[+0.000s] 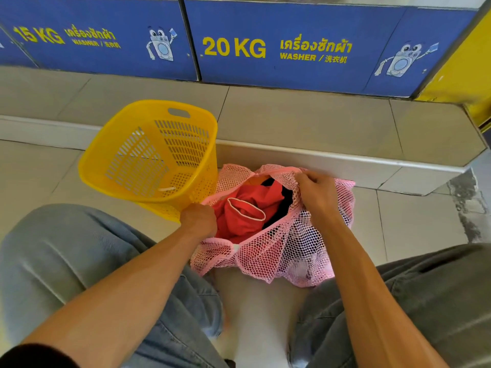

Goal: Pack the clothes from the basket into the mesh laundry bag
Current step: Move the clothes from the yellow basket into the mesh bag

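A pink mesh laundry bag lies on the tiled floor between my knees, its mouth open upward. Inside it I see a red garment with a white-trimmed collar and a dark piece of clothing beside it. My left hand is closed on the near left edge of the bag's opening. My right hand pinches the far right edge of the opening. A yellow plastic basket stands tilted just left of the bag, and no clothes show inside it.
A raised tiled step runs behind the bag and basket, with blue washer panels marked 15 KG and 20 KG above it. My knees in grey trousers flank the bag. A cracked floor patch lies at the right.
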### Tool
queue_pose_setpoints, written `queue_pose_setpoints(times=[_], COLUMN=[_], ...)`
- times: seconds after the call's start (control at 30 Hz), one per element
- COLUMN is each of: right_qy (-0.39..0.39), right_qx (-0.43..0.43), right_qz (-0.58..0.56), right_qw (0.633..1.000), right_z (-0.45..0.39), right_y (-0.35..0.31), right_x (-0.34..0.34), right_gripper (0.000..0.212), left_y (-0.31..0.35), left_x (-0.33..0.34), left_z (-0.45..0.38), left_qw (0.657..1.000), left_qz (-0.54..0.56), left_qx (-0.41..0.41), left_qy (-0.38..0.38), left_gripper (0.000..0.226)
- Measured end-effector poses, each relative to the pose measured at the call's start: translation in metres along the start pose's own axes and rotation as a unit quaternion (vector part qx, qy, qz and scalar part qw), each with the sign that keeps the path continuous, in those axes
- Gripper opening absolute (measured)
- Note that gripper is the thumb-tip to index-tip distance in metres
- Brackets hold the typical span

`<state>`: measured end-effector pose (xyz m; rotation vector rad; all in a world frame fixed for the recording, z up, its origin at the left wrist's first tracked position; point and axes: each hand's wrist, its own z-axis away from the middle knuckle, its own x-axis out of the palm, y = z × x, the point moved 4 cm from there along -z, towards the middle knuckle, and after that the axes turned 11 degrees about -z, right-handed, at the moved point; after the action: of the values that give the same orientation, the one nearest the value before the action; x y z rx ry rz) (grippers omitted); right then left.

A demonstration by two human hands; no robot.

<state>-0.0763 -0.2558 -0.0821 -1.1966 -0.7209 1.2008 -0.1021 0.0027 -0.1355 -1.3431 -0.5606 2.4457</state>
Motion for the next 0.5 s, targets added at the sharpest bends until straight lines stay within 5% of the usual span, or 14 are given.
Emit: queue_pose_setpoints(times=[0.17, 0.3, 0.5], right_qy=[-0.008, -0.032, -0.041], right_qx=[0.002, 0.001, 0.012], right_qz=[0.002, 0.007, 0.003], right_qw=[1.0, 0.999, 0.999], right_z=[0.0006, 0.0018, 0.0036], right_y=[-0.0002, -0.0001, 0.0006], right_x=[0.0014, 0.0037, 0.0043], right_gripper=[0.027, 0.033, 0.028], left_y=[0.0031, 0.0017, 0.0011], left_x=[0.0045, 0.0059, -0.0004], left_z=[0.0035, 0.0025, 0.0005], left_qw=[0.998, 1.0, 0.996], left_qz=[0.025, 0.004, 0.068], left_qx=[-0.044, -0.001, -0.004], left_qy=[0.036, 0.025, 0.053], left_gripper=[0.067, 0.034, 0.027])
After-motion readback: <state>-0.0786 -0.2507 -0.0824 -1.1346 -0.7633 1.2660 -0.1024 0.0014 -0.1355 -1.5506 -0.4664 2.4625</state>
